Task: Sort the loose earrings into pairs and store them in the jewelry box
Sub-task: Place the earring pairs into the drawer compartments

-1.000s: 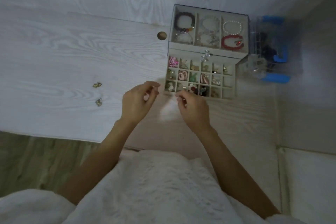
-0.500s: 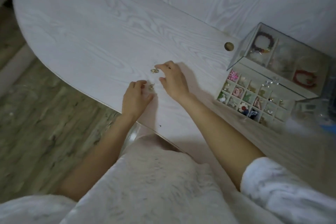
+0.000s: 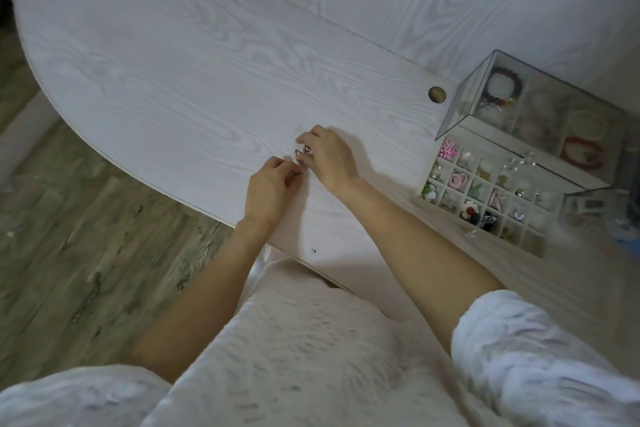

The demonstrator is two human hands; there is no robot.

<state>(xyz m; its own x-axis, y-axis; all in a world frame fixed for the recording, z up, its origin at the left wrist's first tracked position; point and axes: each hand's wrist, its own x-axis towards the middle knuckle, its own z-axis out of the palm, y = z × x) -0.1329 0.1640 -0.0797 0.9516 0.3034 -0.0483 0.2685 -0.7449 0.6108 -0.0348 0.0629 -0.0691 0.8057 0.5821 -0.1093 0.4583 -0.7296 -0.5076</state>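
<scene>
The right hand [image 3: 329,158] pinches two small gold earrings [image 3: 302,151] at its fingertips, just above the table [image 3: 173,80] near its front edge. The left hand [image 3: 268,189], fingers curled, touches something tiny beside them; a grip is unclear. The jewelry box [image 3: 485,204] lies well apart to the right, nearer the right hand.

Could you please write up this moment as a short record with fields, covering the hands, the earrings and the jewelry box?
left hand: fingers curled at the table edge, pinching a small item, too small to identify
right hand: pinching the gold earrings
earrings: two small gold pieces, side by side at the right fingertips
jewelry box: far right, drawer pulled out, most compartments filled
top tier: bracelets under glass
table: pale wood grain, curved edge
</scene>
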